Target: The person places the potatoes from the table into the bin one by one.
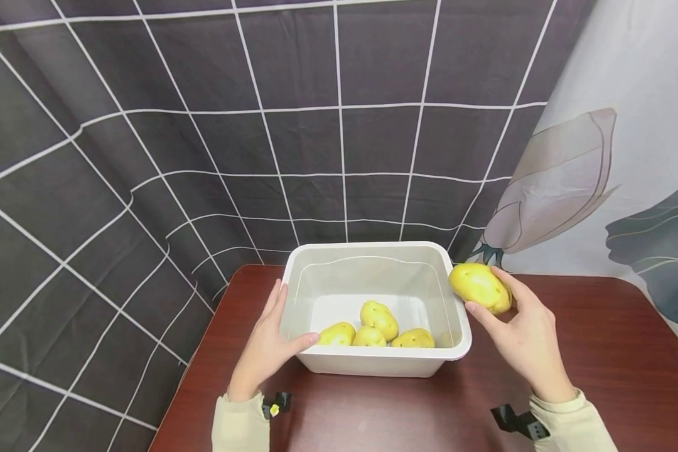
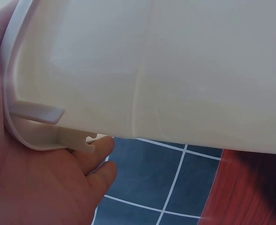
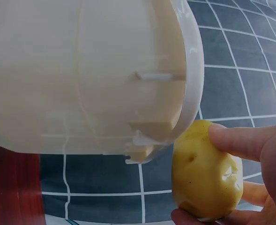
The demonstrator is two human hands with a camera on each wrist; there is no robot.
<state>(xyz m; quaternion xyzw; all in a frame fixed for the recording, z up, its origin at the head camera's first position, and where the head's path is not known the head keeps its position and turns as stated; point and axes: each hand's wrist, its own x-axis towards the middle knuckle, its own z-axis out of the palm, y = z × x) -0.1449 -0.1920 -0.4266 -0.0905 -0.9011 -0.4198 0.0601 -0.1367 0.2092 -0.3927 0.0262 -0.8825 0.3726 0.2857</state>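
A potato (image 1: 479, 287) is held by my right hand (image 1: 528, 333), between thumb and fingers, just outside the right rim of a white plastic basin (image 1: 367, 362). In the right wrist view the potato (image 3: 205, 173) shows small dark specks, with the thumb on one side and fingers beneath. My left hand (image 1: 268, 339) grips the basin's near left corner. Its thumb lies over the front rim and its fingers run along the outer left side. Inside the basin, several yellow potatoes (image 1: 379, 319) lie towards the front wall, which partly hides them.
The basin stands on a reddish-brown wooden table (image 1: 593, 326). A dark curtain with white grid lines (image 1: 378, 138) hangs behind and to the left. A pale curtain with a flower print (image 1: 570, 163) hangs at the right.
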